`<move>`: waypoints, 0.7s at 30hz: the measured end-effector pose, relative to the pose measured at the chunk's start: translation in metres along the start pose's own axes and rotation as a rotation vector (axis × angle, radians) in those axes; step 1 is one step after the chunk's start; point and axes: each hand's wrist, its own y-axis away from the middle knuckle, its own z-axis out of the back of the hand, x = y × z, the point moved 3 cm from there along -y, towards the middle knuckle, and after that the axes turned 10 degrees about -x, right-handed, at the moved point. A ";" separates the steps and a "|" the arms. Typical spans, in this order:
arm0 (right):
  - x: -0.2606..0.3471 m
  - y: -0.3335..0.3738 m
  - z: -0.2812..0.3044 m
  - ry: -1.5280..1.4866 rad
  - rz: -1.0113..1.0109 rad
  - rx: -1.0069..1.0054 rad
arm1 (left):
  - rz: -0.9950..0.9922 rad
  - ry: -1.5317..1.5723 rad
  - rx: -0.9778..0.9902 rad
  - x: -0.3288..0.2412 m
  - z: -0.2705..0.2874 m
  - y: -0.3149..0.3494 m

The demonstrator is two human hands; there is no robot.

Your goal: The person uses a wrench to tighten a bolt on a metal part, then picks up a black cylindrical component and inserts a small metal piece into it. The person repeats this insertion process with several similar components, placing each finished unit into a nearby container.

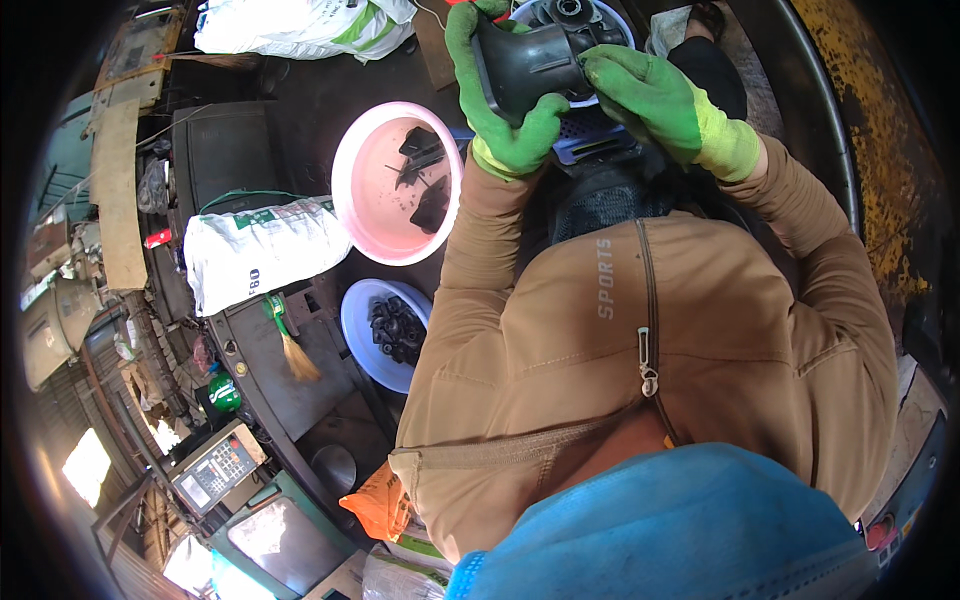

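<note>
My left hand [505, 130], in a green glove with a yellow-green cuff, is wrapped round a black plastic part [530, 68]. The part is hollow-looking, with a wide flared rim on the left and a narrower end on the right. At that narrower end, the fingers of my gloved right hand [655, 100] are bent and pressed together against it. Whether a small tool is in those fingers is hidden. Just behind and below the part stands a blue-white basin [628, 28] holding more black plastic pieces [570, 12].
Left of my arm stands a pink basin [347, 190] with several black pieces. A blue basin [362, 370] of small black parts is nearer me. White sacks [260, 255], a straw brush [296, 355] and a machine control panel [215, 470] lie farther left. A rusty yellow surface [895, 130] rises at right.
</note>
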 end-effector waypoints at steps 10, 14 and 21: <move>0.010 0.022 -0.003 -0.335 -0.330 0.201 | -0.450 -0.268 0.188 0.017 0.014 -0.006; 0.021 0.016 -0.003 -0.757 -0.385 0.307 | -0.449 -0.245 0.186 0.027 0.021 -0.003; -0.031 -0.088 0.049 -0.794 -0.201 0.112 | 0.632 0.650 -0.331 0.061 0.043 0.020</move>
